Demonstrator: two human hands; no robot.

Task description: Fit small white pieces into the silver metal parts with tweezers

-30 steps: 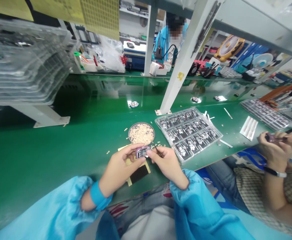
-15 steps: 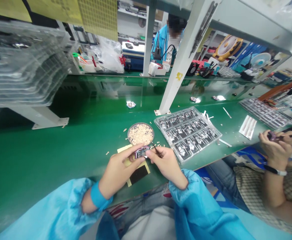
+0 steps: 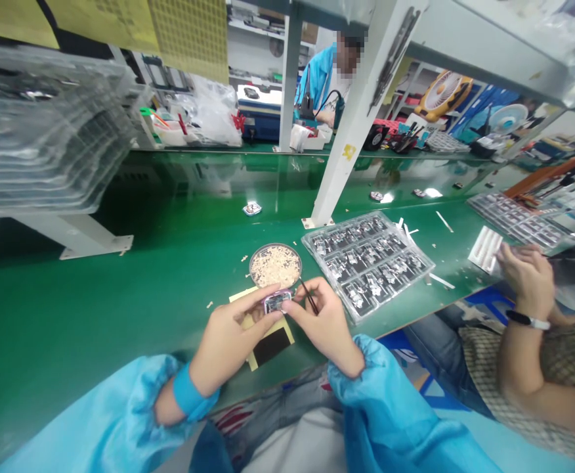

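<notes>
Between the thumb and fingers of my left hand point(image 3: 235, 332) is a small purple-rimmed electronic casing point(image 3: 277, 301), its inner parts facing up. My right hand point(image 3: 324, 322) is closed around dark tweezers point(image 3: 309, 295), which point up and away. The right thumb presses on the casing's near right edge. Just beyond my hands sits a round dish point(image 3: 275, 265) full of tiny pale pieces. Beneath them lies a yellow sheet point(image 3: 251, 360) with a black patch point(image 3: 272, 346).
A clear compartment tray point(image 3: 369, 263) of small parts lies to the right, by a white post point(image 3: 339, 151). Stacked clear trays point(image 3: 41, 144) stand at left. A co-worker's hand point(image 3: 528, 279) is at far right; another casing point(image 3: 252, 208) rests farther back.
My hands keep hold of the casing and tweezers, with the right thumb shifted slightly. The co-worker's hands at right have moved left and a little farther from the table's front edge.
</notes>
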